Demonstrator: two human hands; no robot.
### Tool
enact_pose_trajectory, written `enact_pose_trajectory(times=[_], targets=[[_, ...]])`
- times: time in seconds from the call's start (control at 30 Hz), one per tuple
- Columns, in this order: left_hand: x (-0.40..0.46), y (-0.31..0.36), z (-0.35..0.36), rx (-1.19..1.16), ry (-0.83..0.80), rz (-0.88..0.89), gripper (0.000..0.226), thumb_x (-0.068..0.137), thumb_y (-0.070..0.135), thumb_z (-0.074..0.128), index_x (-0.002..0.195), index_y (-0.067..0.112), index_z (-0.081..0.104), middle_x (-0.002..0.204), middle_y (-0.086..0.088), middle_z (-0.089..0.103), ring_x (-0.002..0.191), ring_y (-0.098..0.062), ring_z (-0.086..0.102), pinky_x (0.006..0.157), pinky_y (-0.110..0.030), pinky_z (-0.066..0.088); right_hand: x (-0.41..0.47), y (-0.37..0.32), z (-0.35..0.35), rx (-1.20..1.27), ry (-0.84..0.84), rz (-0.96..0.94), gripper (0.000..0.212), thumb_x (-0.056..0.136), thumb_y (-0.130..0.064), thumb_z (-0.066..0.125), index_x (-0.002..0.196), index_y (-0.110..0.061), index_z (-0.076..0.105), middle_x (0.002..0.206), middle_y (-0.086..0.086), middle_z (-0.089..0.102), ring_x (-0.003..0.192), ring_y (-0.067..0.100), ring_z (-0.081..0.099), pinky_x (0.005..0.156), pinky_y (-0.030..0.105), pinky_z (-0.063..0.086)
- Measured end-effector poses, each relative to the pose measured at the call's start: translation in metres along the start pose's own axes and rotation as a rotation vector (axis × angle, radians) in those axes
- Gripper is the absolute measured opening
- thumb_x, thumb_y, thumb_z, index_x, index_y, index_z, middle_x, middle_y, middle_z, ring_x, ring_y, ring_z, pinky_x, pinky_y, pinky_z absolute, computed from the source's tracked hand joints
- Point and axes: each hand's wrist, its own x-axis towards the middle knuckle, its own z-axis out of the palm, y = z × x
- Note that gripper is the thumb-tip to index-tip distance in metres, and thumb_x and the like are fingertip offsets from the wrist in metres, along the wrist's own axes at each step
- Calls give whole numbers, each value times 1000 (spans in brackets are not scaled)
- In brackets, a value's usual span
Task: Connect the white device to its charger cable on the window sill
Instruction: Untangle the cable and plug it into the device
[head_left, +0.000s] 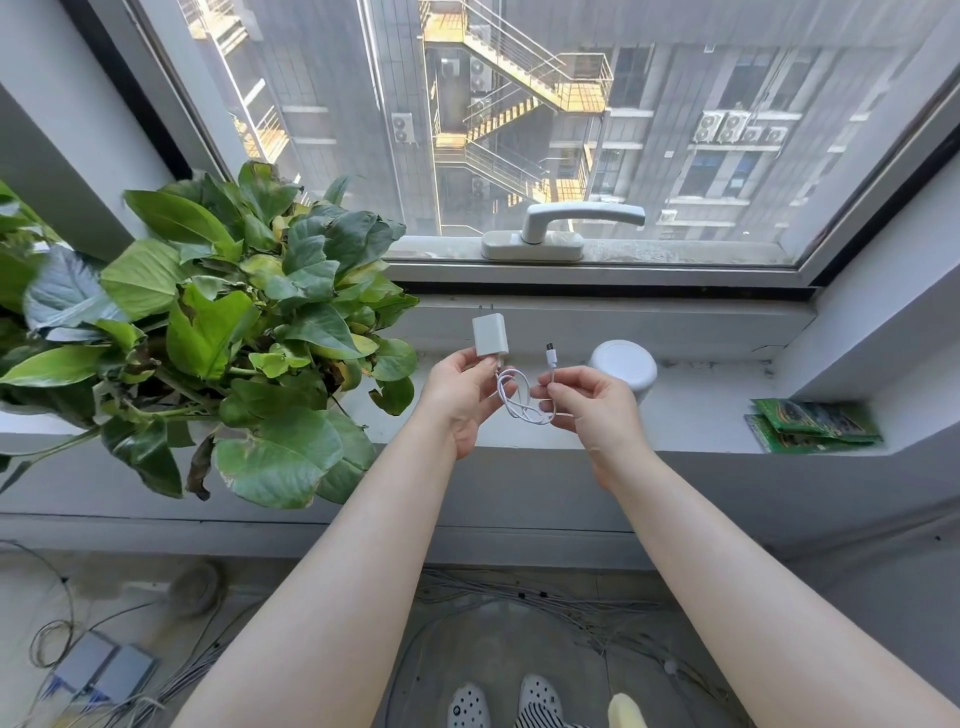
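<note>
Window: big pane filling the top of the view, a grey building with yellow stairways outside, and a white handle lying sideways on the lower frame.
Plant: a broad leafy green spread on the left, leaves hanging out over the sill's front edge.
Window sill: pale grey ledge running left to right under the frame.
Green packets: a small stack lying flat at the sill's right end, well apart from the hands.
White device: a round-topped white cylinder standing upright on the sill, just behind the right hand, nothing plugged in that I can see.
Left hand: palm up, fingers curled round the foot of the plug block.
Right hand: thumb and forefinger pinching the cable just below its free connector, other fingers loosely curled.
Charger plug: white block held upright above the sill, prongs pointing up.
Charger cable: thin white lead looping loosely between both hands.
Connector: small tip sticking up from the right hand, just left of the device, not touching it.
</note>
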Motion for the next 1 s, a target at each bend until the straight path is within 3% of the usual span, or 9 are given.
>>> enact_pose_trajectory(times=[0.17, 0.37, 0.63, 0.73, 0.87, 1.0], targets=[[1, -1, 0, -37, 18, 14, 24, 97, 2, 44, 119, 6, 50, 82, -7, 56, 69, -16, 55, 53, -18, 56, -2, -4, -3, 46, 27, -69, 17, 85, 2, 61, 82, -12, 70, 77, 7, 63, 68, 13, 57, 59, 16, 53], [1, 0, 3, -227, -38, 11, 18, 97, -3, 39, 91, 7, 53, 74, -4, 47, 40, -4, 47, 41, -12, 41, -7, -1, -5, 19, 51, -110, 16, 84, 1, 63, 79, -13, 70, 78, 3, 65, 67, 9, 58, 56, 16, 50], [-5, 7, 4, -354, -118, -22, 20, 97, -4, 37, 86, 5, 51, 73, -5, 44, 52, -8, 37, 38, -13, 33, -11, 4, -11, 380, 276, -102, 13, 89, 9, 53, 82, 0, 60, 81, 7, 63, 70, 16, 67, 70, 19, 57], [-7, 8, 5, -371, -137, -37, 20, 97, -4, 37, 87, 4, 51, 74, -6, 44, 54, -8, 36, 38, -13, 32, -14, 5, -7, 391, 227, -57, 13, 91, 5, 52, 85, -1, 61, 80, 9, 65, 61, 10, 66, 65, 17, 56], [-10, 8, 7, -295, -166, -41, 20, 97, -3, 38, 86, 6, 52, 74, -4, 45, 45, -5, 40, 38, -12, 32, -17, 1, 2, 570, 177, -61, 16, 92, 5, 50, 83, -3, 61, 89, 11, 66, 73, 12, 69, 73, 19, 57], [-9, 6, 6, -118, -132, -18, 18, 96, -1, 43, 88, 11, 54, 76, -3, 51, 57, -10, 49, 45, -15, 47, -18, -13, 3, 813, 31, -45, 19, 94, 3, 46, 85, -6, 60, 86, 9, 72, 74, 14, 70, 74, 21, 58]])
